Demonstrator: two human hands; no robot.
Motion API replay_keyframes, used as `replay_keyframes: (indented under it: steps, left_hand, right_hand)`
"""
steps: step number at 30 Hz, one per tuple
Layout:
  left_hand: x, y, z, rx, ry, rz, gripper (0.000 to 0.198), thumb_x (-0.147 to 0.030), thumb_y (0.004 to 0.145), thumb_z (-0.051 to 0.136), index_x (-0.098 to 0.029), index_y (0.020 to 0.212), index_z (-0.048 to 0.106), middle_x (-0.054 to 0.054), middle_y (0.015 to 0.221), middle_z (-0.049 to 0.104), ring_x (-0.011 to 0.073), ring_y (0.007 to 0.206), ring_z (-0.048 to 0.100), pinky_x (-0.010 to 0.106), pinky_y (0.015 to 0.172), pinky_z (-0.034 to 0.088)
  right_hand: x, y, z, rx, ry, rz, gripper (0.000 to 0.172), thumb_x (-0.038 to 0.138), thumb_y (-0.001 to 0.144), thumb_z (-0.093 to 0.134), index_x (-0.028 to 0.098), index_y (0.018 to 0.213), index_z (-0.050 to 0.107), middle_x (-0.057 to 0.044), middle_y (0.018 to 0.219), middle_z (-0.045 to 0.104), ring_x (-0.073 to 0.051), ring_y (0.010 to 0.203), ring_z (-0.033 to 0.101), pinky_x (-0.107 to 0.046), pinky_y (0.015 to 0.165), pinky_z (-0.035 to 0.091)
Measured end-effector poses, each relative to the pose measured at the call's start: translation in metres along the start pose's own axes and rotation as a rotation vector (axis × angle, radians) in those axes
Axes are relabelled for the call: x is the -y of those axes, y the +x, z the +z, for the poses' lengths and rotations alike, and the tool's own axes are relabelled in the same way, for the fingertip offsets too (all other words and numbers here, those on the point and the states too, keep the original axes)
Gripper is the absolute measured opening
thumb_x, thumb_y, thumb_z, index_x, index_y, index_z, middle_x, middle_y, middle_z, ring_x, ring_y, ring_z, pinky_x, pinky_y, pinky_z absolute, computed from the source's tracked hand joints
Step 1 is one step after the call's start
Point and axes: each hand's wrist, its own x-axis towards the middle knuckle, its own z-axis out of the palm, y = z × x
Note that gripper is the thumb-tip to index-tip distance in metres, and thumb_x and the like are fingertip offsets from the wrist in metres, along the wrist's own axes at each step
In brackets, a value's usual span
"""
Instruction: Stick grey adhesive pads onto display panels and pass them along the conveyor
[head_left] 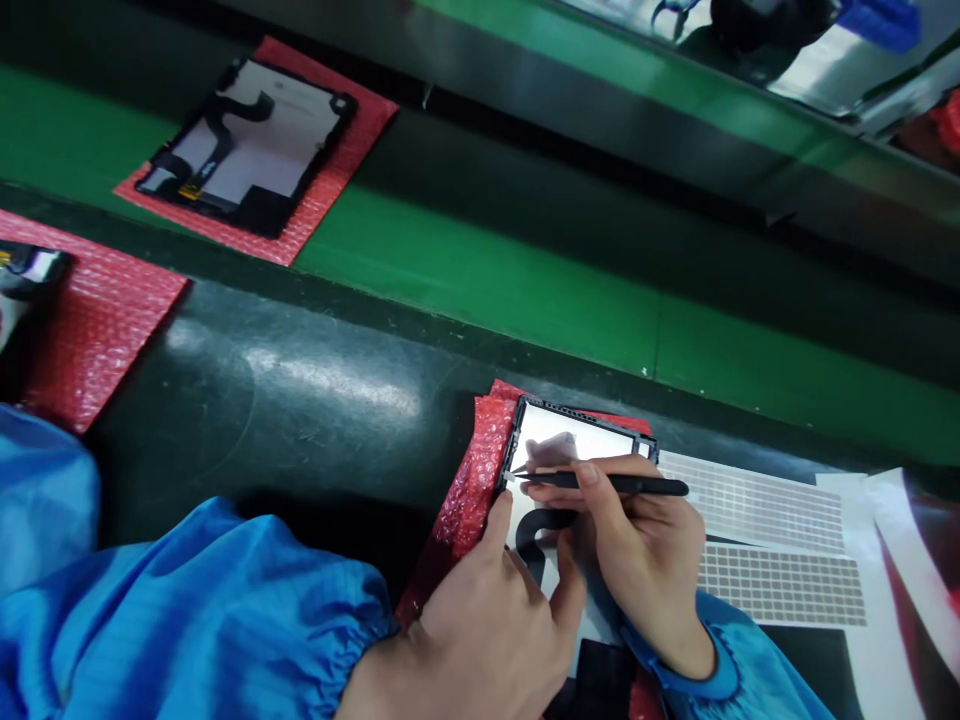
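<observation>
A black-framed display panel [577, 425] with a white back and a dark curved flex cable [534, 540] lies on a red bubble-wrap mat [469, 490]. My left hand [487, 630] holds its near left edge, with the thumb on the frame and the fingers across the white back. Above it, my right hand [637, 540] pinches black pointed tweezers [607, 482], whose tips reach over the white surface near the panel's left edge. The hands hide the panel's lower part.
Two sheets of small grid labels [772, 540] lie to the right of the panel. Beyond the dark bench [262, 400], a green conveyor belt [480, 290] carries a second panel [247, 145] on red bubble wrap. Another panel [30, 272] sits on a red mat at the far left.
</observation>
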Motion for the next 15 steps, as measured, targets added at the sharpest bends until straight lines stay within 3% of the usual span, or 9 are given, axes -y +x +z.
replay_keyframes:
  steps: [7, 15]
  left_hand:
    - [-0.0001, 0.0008, 0.0003, 0.057, 0.005, 0.016, 0.05, -0.036, 0.095, 0.05, -0.007, 0.133, 0.065, 0.006, 0.061, 0.072, 0.0255, 0.054, 0.066, 0.057, 0.113, 0.035]
    - [0.0034, 0.0065, 0.003, 0.04, 0.02, 0.014, 0.046, -0.036, 0.094, 0.052, -0.01, 0.13, 0.064, 0.005, 0.059, 0.072, 0.025, 0.053, 0.067, 0.057, 0.116, 0.033]
  right_hand:
    - [-0.0005, 0.001, -0.0014, -0.004, 0.021, 0.004, 0.022, 0.041, 0.094, 0.075, 0.022, 0.086, 0.072, -0.005, 0.074, 0.082, -0.026, 0.061, 0.082, -0.03, 0.048, 0.068]
    - [-0.0004, 0.0024, -0.0036, 0.0, -0.047, -0.013, 0.022, 0.041, 0.096, 0.073, 0.022, 0.085, 0.074, -0.006, 0.077, 0.083, -0.023, 0.061, 0.081, -0.027, 0.049, 0.067]
